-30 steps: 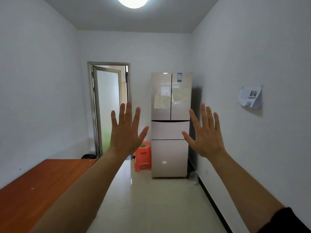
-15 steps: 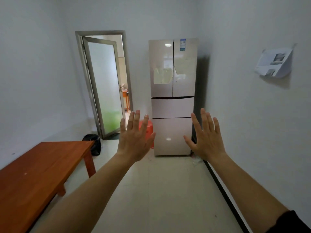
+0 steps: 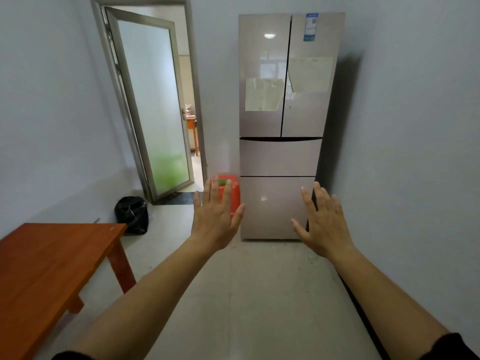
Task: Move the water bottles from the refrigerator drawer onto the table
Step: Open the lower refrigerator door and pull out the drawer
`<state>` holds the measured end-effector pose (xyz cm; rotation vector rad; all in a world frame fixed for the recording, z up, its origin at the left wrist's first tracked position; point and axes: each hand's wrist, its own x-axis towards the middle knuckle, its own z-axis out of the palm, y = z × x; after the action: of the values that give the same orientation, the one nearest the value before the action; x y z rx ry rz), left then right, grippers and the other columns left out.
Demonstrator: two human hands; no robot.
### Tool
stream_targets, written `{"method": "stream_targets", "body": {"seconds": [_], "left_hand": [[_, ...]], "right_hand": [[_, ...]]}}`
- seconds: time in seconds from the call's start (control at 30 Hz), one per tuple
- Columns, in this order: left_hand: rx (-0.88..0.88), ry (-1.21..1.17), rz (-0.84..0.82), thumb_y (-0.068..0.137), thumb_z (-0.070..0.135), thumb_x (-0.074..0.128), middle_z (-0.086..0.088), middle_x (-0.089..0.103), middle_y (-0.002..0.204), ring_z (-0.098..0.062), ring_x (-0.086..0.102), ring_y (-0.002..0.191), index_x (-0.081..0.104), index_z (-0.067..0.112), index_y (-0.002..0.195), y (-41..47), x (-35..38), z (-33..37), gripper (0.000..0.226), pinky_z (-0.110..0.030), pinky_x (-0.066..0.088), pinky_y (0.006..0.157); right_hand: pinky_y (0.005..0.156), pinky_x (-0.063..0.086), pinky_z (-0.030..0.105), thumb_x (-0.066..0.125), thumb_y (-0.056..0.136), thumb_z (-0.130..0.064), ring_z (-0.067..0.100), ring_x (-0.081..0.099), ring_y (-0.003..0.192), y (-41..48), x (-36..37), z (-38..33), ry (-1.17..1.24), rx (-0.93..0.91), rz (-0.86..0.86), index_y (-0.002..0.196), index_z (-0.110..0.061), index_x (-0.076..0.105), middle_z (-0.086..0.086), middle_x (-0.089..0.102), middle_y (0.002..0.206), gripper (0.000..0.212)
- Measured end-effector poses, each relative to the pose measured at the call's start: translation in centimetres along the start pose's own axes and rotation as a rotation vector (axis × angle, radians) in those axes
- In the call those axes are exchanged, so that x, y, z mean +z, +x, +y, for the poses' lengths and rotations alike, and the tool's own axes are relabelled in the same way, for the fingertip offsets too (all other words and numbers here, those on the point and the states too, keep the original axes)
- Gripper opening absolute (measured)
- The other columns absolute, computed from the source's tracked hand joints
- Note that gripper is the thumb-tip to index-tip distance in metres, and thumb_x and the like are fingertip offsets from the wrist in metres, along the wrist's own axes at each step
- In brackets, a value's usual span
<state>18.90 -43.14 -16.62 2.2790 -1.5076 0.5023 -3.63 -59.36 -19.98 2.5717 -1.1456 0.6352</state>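
White walls, refrigerator nearer than before, drawers closed, left hand and right hand, each grip still spread

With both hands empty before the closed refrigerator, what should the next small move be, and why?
Probably step closer to the refrigerator and reach for a drawer front: the upper drawer and lower drawer are shut, no bottles show, and the left hand and right hand are open and empty.
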Motion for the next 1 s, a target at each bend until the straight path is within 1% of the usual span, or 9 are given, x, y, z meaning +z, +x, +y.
{"method": "stream_targets", "body": {"seconds": [0.07,0.13,0.3,0.43,0.6,0.67,0.73,0.83,1.0], "left_hand": [[0.008,-0.009,-0.012,0.097,0.062,0.018,-0.009,0.002,0.164,-0.03,0.0,0.151,0.007,0.022,0.157,3.8,3.2,0.2,0.073,-0.054,0.008,0.121],[0.003,-0.01,-0.022,0.098,0.061,0.02,-0.009,-0.001,0.165,-0.029,-0.003,0.152,0.004,0.022,0.157,7.8,6.7,0.3,0.072,-0.05,0.002,0.12],[0.011,0.015,-0.076,0.096,0.062,0.016,-0.008,-0.004,0.165,-0.028,-0.007,0.151,0.001,0.022,0.157,19.2,16.0,0.9,0.074,-0.049,-0.001,0.119],[-0.073,-0.031,-0.114,0.098,0.061,0.018,-0.007,-0.005,0.165,-0.027,-0.007,0.152,0.001,0.023,0.156,29.6,22.3,1.7,0.072,-0.05,0.004,0.121],[-0.158,-0.055,-0.128,0.098,0.06,0.02,-0.008,-0.002,0.165,-0.026,-0.003,0.152,0.005,0.024,0.157,40.7,27.4,1.1,0.071,-0.051,0.011,0.121],[-0.192,-0.084,-0.135,0.098,0.06,0.021,-0.008,0.0,0.165,-0.026,-0.001,0.152,0.008,0.024,0.157,44.3,29.1,0.5,0.07,-0.051,0.013,0.121],[-0.209,-0.094,-0.152,0.099,0.059,0.025,-0.008,0.001,0.165,-0.026,0.001,0.152,0.008,0.023,0.157,47.8,31.2,-0.5,0.07,-0.05,0.014,0.121],[-0.261,-0.166,-0.15,0.098,0.057,0.031,-0.009,0.007,0.164,-0.027,0.006,0.152,0.012,0.022,0.156,52.9,35.5,-2.7,0.07,-0.051,0.018,0.12],[-0.339,-0.331,-0.175,0.098,0.057,0.034,-0.006,0.011,0.164,-0.026,0.012,0.151,0.011,0.02,0.156,62.4,44.8,-6.9,0.072,-0.051,0.023,0.119]], "right_hand": [[0.119,0.02,0.054,0.033,0.088,-0.064,0.035,0.023,0.147,3.3,2.5,1.4,-0.004,-0.001,0.0,0.157,-0.016,0.018,0.02,0.017,0.161,0.085],[0.118,0.022,0.054,0.036,0.088,-0.062,0.035,0.025,0.146,6.5,5.4,3.0,0.016,0.04,-0.01,0.156,-0.015,0.02,0.02,0.019,0.16,0.084],[0.116,0.025,0.056,0.055,0.086,-0.058,0.038,0.03,0.143,16.2,14.5,8.6,0.036,0.041,-0.033,0.156,-0.014,0.022,0.022,0.022,0.158,0.089],[0.118,0.023,0.054,0.054,0.087,-0.058,0.036,0.028,0.145,26.7,19.3,13.4,0.057,0.066,-0.079,0.157,-0.015,0.017,0.021,0.022,0.159,0.09],[0.12,0.019,0.053,0.051,0.092,-0.056,0.035,0.022,0.149,39.3,23.7,17.4,0.078,0.043,-0.096,0.158,-0.014,0.014,0.02,0.02,0.161,0.086],[0.123,0.013,0.05,0.046,0.095,-0.055,0.032,0.014,0.151,43.5,25.6,17.9,0.096,0.047,-0.123,0.158,-0.016,0.005,0.017,0.012,0.163,0.085],[0.124,0.009,0.048,0.042,0.097,-0.055,0.03,0.009,0.152,47.3,28.1,18.1,0.111,0.025,-0.148,0.158,-0.017,0.001,0.014,0.008,0.164,0.083],[0.124,0.008,0.046,0.041,0.098,-0.054,0.029,0.01,0.152,52.6,32.5,17.9,0.102,-0.019,-0.185,0.158,-0.017,0.003,0.013,0.012,0.164,0.081],[0.123,0.012,0.046,0.04,0.098,-0.052,0.028,0.012,0.151,61.7,40.7,17.4,0.075,-0.045,-0.248,0.158,-0.016,0.008,0.011,0.016,0.164,0.077]]}}
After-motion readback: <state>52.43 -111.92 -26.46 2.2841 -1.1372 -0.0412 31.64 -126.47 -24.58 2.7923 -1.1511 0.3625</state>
